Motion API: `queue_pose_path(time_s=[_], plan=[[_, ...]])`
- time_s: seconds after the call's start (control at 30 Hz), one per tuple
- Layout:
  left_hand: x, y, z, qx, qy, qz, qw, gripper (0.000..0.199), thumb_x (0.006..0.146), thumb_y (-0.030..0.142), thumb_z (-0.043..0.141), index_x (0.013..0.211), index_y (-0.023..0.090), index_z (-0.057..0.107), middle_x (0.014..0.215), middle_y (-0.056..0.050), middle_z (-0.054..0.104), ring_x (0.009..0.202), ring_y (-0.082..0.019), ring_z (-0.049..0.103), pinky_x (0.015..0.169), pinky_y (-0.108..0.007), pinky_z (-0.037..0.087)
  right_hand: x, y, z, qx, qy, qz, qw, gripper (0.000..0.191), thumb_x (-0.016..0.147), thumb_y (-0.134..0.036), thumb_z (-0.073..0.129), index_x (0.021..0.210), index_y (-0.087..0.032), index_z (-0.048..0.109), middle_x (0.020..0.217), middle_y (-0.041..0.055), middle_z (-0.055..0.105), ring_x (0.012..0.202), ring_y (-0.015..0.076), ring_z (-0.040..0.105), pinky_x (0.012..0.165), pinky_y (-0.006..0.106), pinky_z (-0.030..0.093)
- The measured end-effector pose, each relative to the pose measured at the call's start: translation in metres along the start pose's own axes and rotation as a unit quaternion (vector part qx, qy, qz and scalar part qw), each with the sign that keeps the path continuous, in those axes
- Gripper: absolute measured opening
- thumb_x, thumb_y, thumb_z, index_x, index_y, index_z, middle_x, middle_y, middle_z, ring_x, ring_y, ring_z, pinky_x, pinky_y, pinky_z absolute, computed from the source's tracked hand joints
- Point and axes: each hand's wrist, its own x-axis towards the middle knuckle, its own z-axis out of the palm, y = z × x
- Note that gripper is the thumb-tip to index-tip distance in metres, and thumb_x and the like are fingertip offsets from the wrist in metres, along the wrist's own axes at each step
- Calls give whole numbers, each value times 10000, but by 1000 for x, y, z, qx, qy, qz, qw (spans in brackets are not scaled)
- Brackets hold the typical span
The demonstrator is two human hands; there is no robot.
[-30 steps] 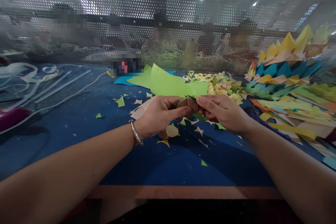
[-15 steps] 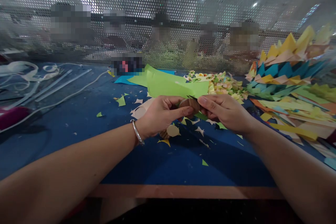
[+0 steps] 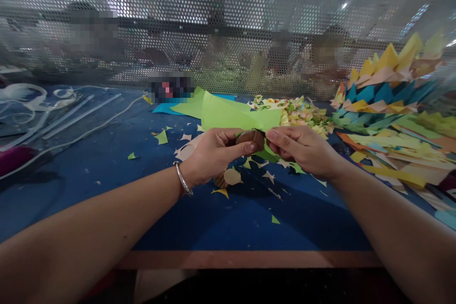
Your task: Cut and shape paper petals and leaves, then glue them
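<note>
My left hand (image 3: 217,154), with a silver bangle at the wrist, pinches a round brown disc (image 3: 245,141) against a green paper sheet (image 3: 228,111). Close on its right, my right hand (image 3: 302,149) is closed around something mostly hidden; a thin dark tip shows at its fingertips, by the disc's edge. The green sheet stands up behind both hands, and part of it hangs below them. Under my left hand, a pale round paper piece (image 3: 232,176) lies on the blue table (image 3: 228,228) among small scraps.
Paper flowers (image 3: 302,111) are heaped behind my hands. To the right are stacked zigzag paper pieces (image 3: 388,80) and paper strips (image 3: 402,152). A white cord (image 3: 89,130), clear sticks (image 3: 71,116) and a purple object (image 3: 14,159) lie left. A perforated screen (image 3: 228,23) rises behind.
The brown disc has tilted and shifted slightly left against the green sheet between my hands. The whole view has moved a little, and both hands keep their hold.
</note>
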Motion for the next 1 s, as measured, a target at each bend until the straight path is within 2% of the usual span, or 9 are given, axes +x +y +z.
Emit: queue_pose_path(time_s=[0.27, 0.57, 0.87, 1.0], plan=[[1, -4, -3, 14, -7, -9, 1000, 110, 807, 222, 716, 868, 134, 743, 802, -15, 698, 754, -108, 602, 744, -247, 478, 2, -1, 1, 12, 6, 9, 1000, 540, 959, -612, 489, 626, -187, 463, 544, -68, 312, 455, 54, 267, 431, 233, 212], [2, -5, -6, 55, -1, 6, 998, 169, 812, 301, 736, 825, 132, 721, 796, -43, 710, 793, -152, 643, 757, -290, 527, 1, -2, 2, 25, 15, 20, 999, 552, 925, -646, 522, 621, -190, 460, 527, -77, 276, 444, 54, 245, 418, 237, 188], [1, 0, -2, 57, 4, -11, 998, 151, 812, 238, 697, 908, 128, 732, 870, -52, 744, 842, -150, 666, 826, -294, 524, 1, -2, 2, 35, 6, 26, 999, 547, 933, -647, 507, 632, -192, 463, 536, -72, 288, 451, 58, 241, 419, 240, 182], [0, 1, -2, 70, 9, -6, 997, 141, 811, 254, 709, 871, 128, 731, 827, -41, 731, 803, -144, 654, 775, -269, 528, 2, -2, 3, 42, 7, 29, 999, 547, 925, -653, 515, 629, -197, 458, 523, -78, 269, 446, 60, 226, 414, 236, 179]])
